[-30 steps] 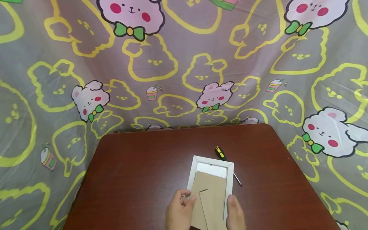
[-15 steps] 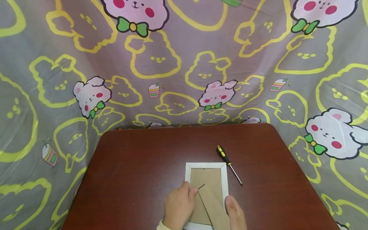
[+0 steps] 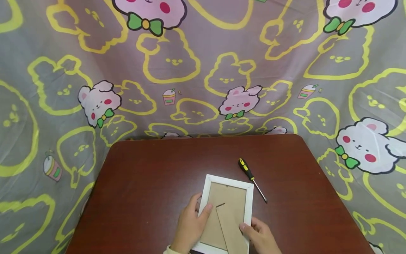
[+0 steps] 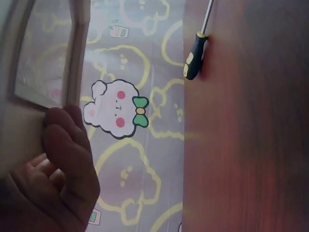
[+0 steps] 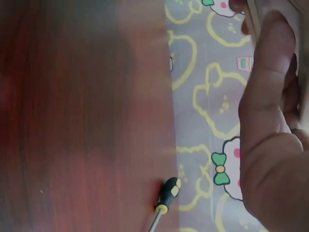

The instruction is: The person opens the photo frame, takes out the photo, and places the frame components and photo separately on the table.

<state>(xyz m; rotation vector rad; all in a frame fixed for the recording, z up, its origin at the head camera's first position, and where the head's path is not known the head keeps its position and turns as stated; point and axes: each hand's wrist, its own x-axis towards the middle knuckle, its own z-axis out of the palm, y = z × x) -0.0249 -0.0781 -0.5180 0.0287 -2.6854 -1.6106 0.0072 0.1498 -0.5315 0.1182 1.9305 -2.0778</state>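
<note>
A white picture frame [image 3: 250, 203] is turned with its back toward the head camera, tilted a little. Its brown backing board [image 3: 233, 197] fills the opening, with a fold-out stand leg [image 3: 228, 225] lying slanted across it. My left hand [image 3: 188, 225] grips the left side, thumb on the back and fingers round behind. On the opposite side, my right hand [image 3: 261, 236] pinches the lower edge, its thumb over the border. The left wrist view shows part of the frame's front and clear pane [image 4: 46, 53] beside the left fingers [image 4: 67, 145]. In the right wrist view the right thumb [image 5: 273, 48] lies along the frame.
A black-and-yellow screwdriver [image 3: 246, 171] lies on the dark red table [image 3: 158, 183], just beyond the frame to the right. Behind the table hangs a grey curtain [image 3: 190, 42] printed with cartoon rabbits.
The backing board, which left a white strip showing at the top, now fills the opening. The frame has tilted, and the left thumb has moved from the stand leg's hinge to the frame's left side.
</note>
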